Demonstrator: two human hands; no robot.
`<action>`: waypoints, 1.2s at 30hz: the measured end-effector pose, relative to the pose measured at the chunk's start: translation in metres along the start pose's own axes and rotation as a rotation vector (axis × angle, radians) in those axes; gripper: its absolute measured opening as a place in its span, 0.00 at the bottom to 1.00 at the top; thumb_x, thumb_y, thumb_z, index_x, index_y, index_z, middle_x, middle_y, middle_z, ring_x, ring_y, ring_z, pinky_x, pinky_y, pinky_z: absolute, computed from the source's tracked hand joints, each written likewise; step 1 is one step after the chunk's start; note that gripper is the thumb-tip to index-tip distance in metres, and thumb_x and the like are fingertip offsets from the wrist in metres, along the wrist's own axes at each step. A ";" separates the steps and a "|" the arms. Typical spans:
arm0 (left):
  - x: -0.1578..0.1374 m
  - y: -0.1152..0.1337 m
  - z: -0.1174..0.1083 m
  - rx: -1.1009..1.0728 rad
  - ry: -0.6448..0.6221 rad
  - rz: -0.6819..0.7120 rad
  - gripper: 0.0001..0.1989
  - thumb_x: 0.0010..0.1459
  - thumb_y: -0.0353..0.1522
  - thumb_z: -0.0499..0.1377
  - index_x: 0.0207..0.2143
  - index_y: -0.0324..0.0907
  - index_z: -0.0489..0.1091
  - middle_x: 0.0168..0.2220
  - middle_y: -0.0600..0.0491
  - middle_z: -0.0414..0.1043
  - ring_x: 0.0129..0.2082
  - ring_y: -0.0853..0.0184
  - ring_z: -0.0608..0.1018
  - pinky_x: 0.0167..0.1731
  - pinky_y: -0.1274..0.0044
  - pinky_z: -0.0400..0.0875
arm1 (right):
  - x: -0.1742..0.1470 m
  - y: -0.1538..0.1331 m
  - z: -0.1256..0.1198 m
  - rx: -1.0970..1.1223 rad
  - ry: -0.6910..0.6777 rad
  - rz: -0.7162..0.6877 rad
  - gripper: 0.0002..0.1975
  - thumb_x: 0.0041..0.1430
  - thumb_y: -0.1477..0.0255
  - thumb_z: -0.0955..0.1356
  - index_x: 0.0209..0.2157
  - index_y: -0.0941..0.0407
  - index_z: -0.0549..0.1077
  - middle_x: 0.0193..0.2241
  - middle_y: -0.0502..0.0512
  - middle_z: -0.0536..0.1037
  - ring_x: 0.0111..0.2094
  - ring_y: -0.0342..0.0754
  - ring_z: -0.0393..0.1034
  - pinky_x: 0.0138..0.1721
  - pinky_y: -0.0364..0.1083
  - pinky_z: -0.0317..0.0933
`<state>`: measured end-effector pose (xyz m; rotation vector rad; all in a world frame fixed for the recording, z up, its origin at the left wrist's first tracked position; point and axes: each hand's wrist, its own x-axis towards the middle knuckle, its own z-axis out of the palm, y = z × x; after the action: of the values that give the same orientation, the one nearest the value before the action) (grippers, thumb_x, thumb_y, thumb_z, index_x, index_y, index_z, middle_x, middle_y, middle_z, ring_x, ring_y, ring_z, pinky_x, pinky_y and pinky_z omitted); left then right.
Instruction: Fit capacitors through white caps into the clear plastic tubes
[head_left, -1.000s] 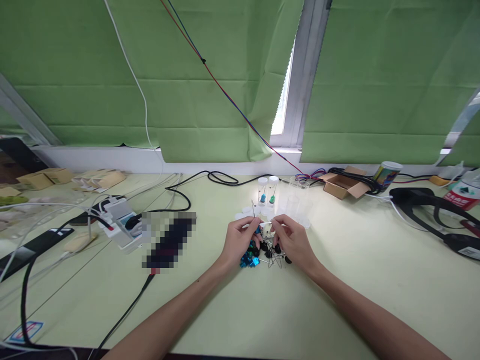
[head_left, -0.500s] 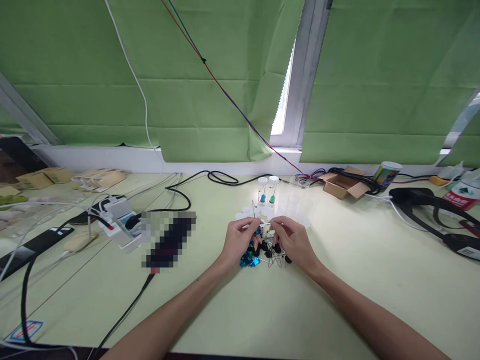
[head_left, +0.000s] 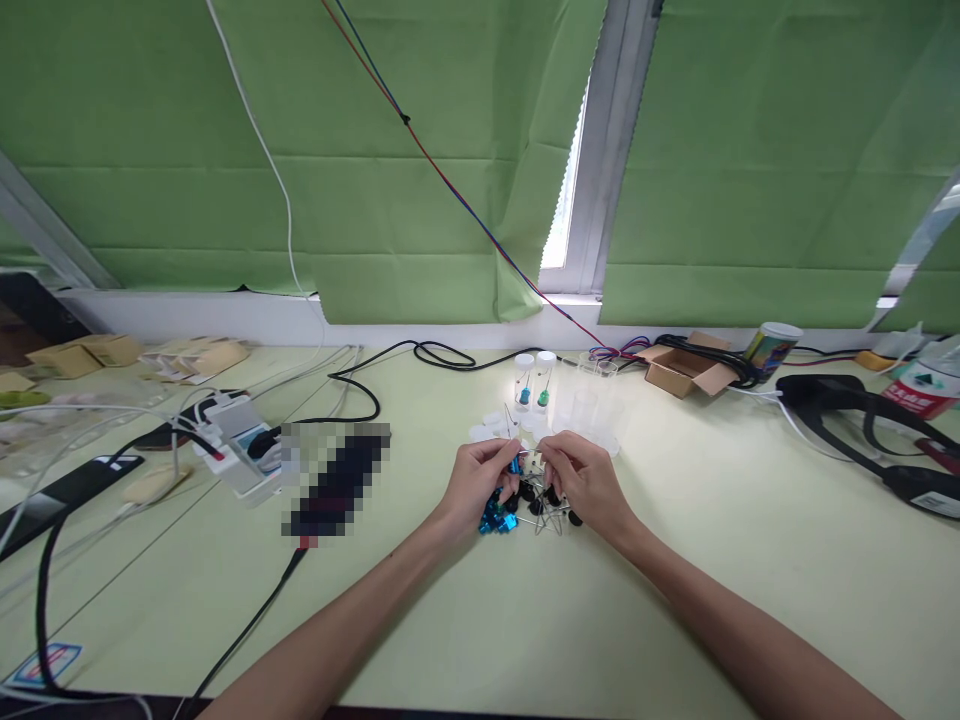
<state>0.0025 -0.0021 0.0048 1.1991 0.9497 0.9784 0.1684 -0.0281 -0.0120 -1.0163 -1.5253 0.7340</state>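
My left hand (head_left: 476, 482) is closed in a pinch around a small shiny blue piece (head_left: 514, 465) with a thin bent metal wire (head_left: 508, 420) rising from it. Facing it, my right hand (head_left: 589, 482) has thumb and forefinger pressed together at a thin light strand whose kind I cannot make out. Below the fingers lie blue metallic pieces (head_left: 499, 520), round black pieces (head_left: 537, 507) and bent metal wires (head_left: 551, 522), partly covered by the hands. Beyond them stand two capped clear tubes, one with a blue piece (head_left: 525, 396) inside, the other with a green piece (head_left: 543, 398).
Pale round lids (head_left: 481, 433) and clear containers (head_left: 589, 408) sit just behind the hands. A power strip (head_left: 244, 450), cables and a blurred-out dark device (head_left: 341, 485) lie left. Right are a small open carton (head_left: 688, 372), a can (head_left: 772, 350) and a black headset (head_left: 832, 410).
Both hands stay nearly in place, still close together. My right fingertips have shifted very slightly, and the blue piece in my left hand shows a little more upright.
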 end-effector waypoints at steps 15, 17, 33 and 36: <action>-0.003 0.005 0.002 0.162 0.044 0.174 0.18 0.54 0.45 0.63 0.25 0.39 0.73 0.17 0.56 0.68 0.12 0.74 0.64 0.19 0.78 0.59 | -0.002 -0.001 0.002 -0.070 0.008 0.082 0.16 0.66 0.61 0.63 0.27 0.55 0.68 0.17 0.47 0.68 0.19 0.43 0.63 0.24 0.44 0.59; -0.003 0.004 0.002 0.160 0.032 0.185 0.17 0.54 0.44 0.63 0.26 0.39 0.73 0.18 0.56 0.68 0.14 0.74 0.65 0.20 0.78 0.60 | -0.001 -0.001 0.002 -0.069 0.017 0.082 0.16 0.66 0.61 0.63 0.27 0.55 0.68 0.18 0.47 0.68 0.19 0.43 0.64 0.24 0.44 0.59; -0.002 0.002 0.002 0.089 -0.018 0.118 0.16 0.51 0.42 0.66 0.33 0.38 0.74 0.19 0.56 0.69 0.16 0.73 0.67 0.21 0.79 0.62 | -0.002 -0.003 0.001 -0.028 0.043 0.117 0.16 0.65 0.58 0.63 0.29 0.55 0.68 0.20 0.48 0.70 0.19 0.43 0.65 0.22 0.42 0.58; -0.002 0.001 0.003 0.078 -0.010 0.124 0.15 0.51 0.41 0.66 0.31 0.38 0.74 0.19 0.56 0.70 0.16 0.73 0.67 0.22 0.78 0.63 | -0.002 -0.003 0.002 -0.025 0.036 0.122 0.16 0.65 0.59 0.63 0.29 0.54 0.68 0.18 0.47 0.69 0.19 0.43 0.65 0.22 0.42 0.58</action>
<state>0.0049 -0.0045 0.0066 1.3407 0.9212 1.0401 0.1660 -0.0309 -0.0102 -1.1438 -1.4542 0.7791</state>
